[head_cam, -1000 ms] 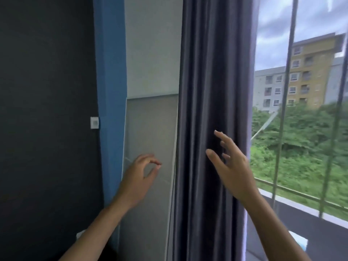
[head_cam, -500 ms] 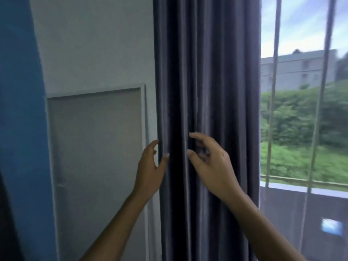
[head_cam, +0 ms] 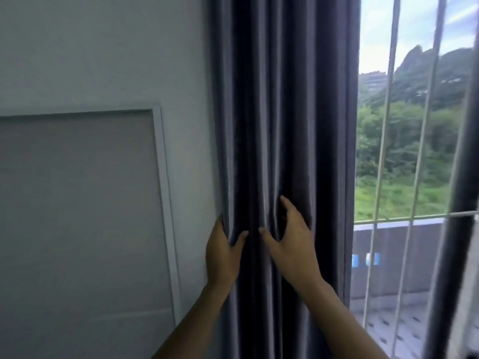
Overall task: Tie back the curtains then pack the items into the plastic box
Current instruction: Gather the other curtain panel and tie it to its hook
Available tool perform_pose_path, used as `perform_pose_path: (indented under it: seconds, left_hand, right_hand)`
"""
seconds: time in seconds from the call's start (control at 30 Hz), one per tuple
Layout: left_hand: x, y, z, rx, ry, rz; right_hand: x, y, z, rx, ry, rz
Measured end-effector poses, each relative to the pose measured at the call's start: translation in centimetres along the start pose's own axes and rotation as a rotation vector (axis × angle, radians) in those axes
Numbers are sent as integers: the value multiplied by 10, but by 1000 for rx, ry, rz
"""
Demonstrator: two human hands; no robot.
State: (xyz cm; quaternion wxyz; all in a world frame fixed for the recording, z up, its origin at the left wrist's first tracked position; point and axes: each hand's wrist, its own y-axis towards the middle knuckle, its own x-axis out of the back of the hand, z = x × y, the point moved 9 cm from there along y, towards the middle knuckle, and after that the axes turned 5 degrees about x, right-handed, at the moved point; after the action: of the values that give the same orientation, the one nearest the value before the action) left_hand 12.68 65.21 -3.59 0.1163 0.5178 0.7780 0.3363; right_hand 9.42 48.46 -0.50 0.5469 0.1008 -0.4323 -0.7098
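A dark grey pleated curtain (head_cam: 282, 112) hangs bunched between the wall and the window. My left hand (head_cam: 222, 255) grips its left edge, with the fingers tucked behind the fabric against the wall and the thumb pressing on the front. My right hand (head_cam: 294, 244) is on the middle folds, its fingers curled into a pleat and its thumb spread toward the left hand. The two thumbs lie close together at the same height. No tie-back or plastic box is in view.
A pale wall with a white-framed grey panel (head_cam: 85, 203) fills the left side. To the right, white window bars (head_cam: 383, 151) stand in front of a balcony wall (head_cam: 383, 257), with trees beyond. A dark frame post (head_cam: 456, 229) is at far right.
Both hands moved from open air onto the curtain. The left hand went from beside the fabric to gripping its edge, and the right hand closed into the folds. The view shifted right and closer.
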Motion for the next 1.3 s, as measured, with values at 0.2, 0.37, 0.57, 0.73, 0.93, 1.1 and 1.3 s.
perform_pose_path:
  seconds: [0.2, 0.37, 0.57, 0.73, 0.93, 1.1, 1.3]
  left_hand:
    - [-2, -25, 44, 39, 44, -26]
    - [13, -31, 45, -3, 9, -157]
    - [9, -26, 63, -61, 130, -127]
    - [-15, -36, 87, 66, 34, 90]
    - [-33, -52, 81, 191, -72, 223]
    - [-36, -60, 86, 246, -141, 243]
    - [-37, -74, 82, 289, -232, 201]
  right_hand:
    - [-9, -28, 5, 68, -259, -190]
    - [-26, -12, 2, 46, -215, -78]
    - [-51, -20, -51, -142, -70, 108]
    - [-82, -79, -115, -464, 83, 207]
    - [-123, -156, -177, -625, -29, 295]
    - [-150, -171, -159, -545, -191, 558]
    - [-174, -174, -138, -208, -543, 705]
